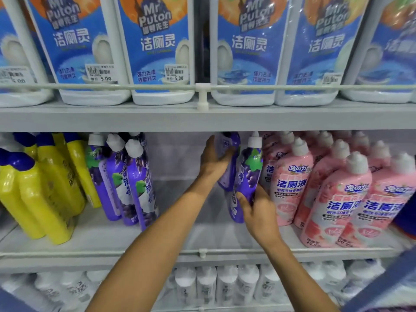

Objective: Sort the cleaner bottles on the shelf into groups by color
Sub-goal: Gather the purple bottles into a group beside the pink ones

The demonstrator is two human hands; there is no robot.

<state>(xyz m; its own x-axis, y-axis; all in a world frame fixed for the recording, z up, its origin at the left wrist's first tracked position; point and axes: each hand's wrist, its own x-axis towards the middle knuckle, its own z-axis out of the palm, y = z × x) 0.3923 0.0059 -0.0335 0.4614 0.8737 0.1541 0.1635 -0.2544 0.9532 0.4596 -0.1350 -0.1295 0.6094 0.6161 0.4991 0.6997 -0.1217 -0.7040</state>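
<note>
Yellow plastic bottles [45, 188] far left, purple plastic bottles [126, 181] beside them; pink plastic bottles [326, 192] right, purple bottle pair [247, 174] just left of those.

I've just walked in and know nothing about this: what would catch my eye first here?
Two bare hands mid-shelf: the left hand grips a purple plastic cleaner bottle, the right hand a second purple bottle with a white cap, right beside the pink white-capped bottles. Yellow bottles with blue caps crowd the far left.

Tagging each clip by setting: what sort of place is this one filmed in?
Probably a shop aisle, such as a supermarket's cleaning section. Tiered shelves with front rails hold rows of identical cleaner bottles, like the pink bottles, and the blue-labelled bottles above carry price stickers reading 5.00.
</note>
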